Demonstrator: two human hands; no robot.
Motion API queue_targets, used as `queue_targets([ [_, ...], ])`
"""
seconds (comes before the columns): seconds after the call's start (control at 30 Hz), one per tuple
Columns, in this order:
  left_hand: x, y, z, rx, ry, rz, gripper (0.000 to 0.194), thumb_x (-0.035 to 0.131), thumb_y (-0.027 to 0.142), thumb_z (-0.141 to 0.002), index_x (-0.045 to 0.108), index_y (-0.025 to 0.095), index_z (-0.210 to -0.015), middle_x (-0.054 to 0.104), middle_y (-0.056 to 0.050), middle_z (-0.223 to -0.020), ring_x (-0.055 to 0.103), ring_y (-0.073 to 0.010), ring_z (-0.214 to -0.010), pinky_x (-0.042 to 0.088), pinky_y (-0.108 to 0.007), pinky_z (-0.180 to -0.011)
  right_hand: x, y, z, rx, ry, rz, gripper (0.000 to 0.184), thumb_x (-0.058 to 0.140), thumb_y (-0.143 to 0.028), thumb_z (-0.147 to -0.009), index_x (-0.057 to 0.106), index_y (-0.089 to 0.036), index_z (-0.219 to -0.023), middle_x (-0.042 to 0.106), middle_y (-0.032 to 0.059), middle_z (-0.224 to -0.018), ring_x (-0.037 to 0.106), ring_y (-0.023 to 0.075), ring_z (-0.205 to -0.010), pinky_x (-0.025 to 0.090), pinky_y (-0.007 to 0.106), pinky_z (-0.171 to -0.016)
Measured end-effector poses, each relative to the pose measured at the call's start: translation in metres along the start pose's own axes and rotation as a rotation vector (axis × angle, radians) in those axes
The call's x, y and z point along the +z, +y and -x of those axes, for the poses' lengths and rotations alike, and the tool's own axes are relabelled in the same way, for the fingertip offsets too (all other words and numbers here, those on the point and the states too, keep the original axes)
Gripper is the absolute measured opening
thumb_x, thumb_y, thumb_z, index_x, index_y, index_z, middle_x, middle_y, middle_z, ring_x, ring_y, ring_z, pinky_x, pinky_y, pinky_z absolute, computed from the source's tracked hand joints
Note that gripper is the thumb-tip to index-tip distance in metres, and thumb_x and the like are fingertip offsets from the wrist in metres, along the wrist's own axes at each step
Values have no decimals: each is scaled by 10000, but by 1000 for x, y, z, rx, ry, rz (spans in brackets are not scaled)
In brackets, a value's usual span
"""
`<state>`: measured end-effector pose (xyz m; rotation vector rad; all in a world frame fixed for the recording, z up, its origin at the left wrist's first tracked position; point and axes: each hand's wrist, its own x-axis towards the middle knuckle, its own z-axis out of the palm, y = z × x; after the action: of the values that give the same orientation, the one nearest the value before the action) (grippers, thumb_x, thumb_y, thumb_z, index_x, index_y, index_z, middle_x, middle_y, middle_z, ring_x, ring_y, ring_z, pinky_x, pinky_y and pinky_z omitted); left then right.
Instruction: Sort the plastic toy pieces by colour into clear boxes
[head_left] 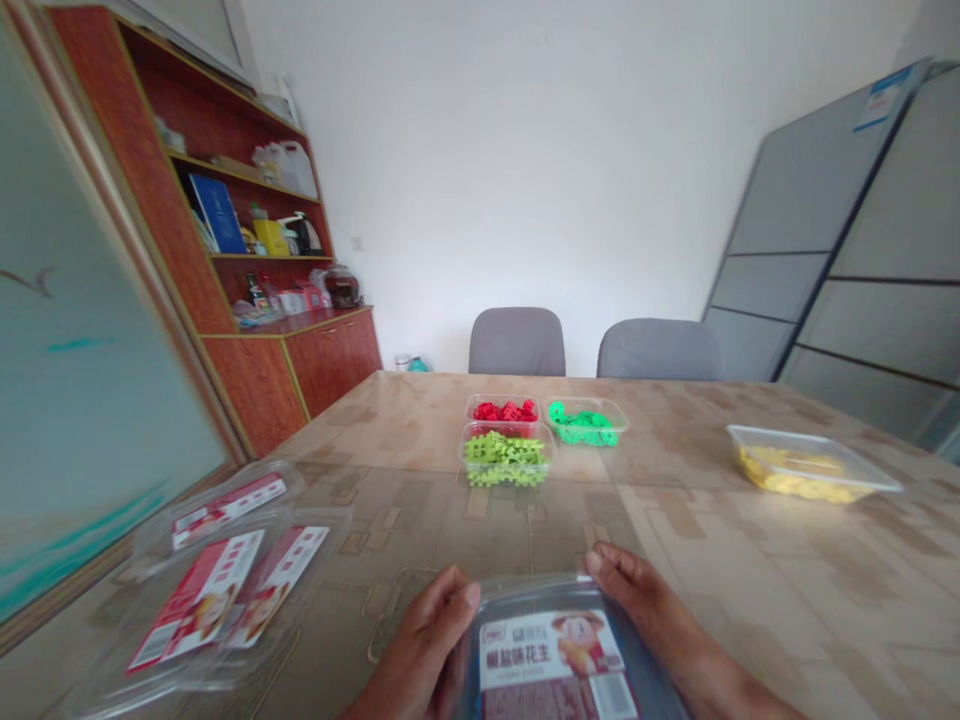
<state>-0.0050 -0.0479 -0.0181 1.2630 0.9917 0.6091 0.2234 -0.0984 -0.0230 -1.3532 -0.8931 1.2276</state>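
Observation:
A clear plastic box (551,655) with a printed label on its lid is between my hands at the bottom of the view. What lies inside looks dark bluish and I cannot make it out. My left hand (427,640) grips the box's left side, thumb on the rim near the far corner. On the opposite side my right hand (652,605) holds the far right corner, thumb over the edge. The fingers of both hands are partly hidden, and the box's near end runs out of view.
Several clear labelled lids (199,600) lie at the left. Further back are tubs of lime-green pieces (506,460), red pieces (506,411) and green pieces (585,424). A tub of yellow pieces (806,470) stands at the right. Two grey chairs (517,340) stand beyond the table (675,540).

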Motion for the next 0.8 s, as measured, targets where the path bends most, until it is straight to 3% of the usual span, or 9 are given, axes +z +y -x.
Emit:
queue_targets([
  [0.2,3,7,5,4,51,55,567,549,750,-708,379,210,-667,302,115,-433,206,-51,-362,129,-149,-355,-4,-2,0,86,11,-93,526,702,-679,-631,473,-208,-674,542,-43,-567,546,129,-522,394,210,-478],
  [0.33,2,11,6,35,64,73,555,555,731,-724,390,203,-675,344,98,-491,273,-62,-417,187,-148,-383,-6,-5,1,97,8,-92,514,709,-665,-640,490,-203,-684,542,-54,-559,535,106,-494,408,200,-488],
  [0.53,0,9,0,59,25,65,542,555,718,-726,353,218,-682,300,121,-447,203,-55,-364,124,-151,-344,-10,-5,-2,113,-10,-65,532,709,-677,-628,478,-201,-683,584,-40,-568,563,116,-496,393,197,-467],
  [0.8,3,6,-2,73,26,100,543,571,712,-709,354,216,-669,318,115,-453,231,-53,-362,150,-152,-348,-8,-22,6,81,-74,-19,496,684,-668,-665,529,-202,-738,620,-29,-618,597,144,-560,452,237,-544],
])
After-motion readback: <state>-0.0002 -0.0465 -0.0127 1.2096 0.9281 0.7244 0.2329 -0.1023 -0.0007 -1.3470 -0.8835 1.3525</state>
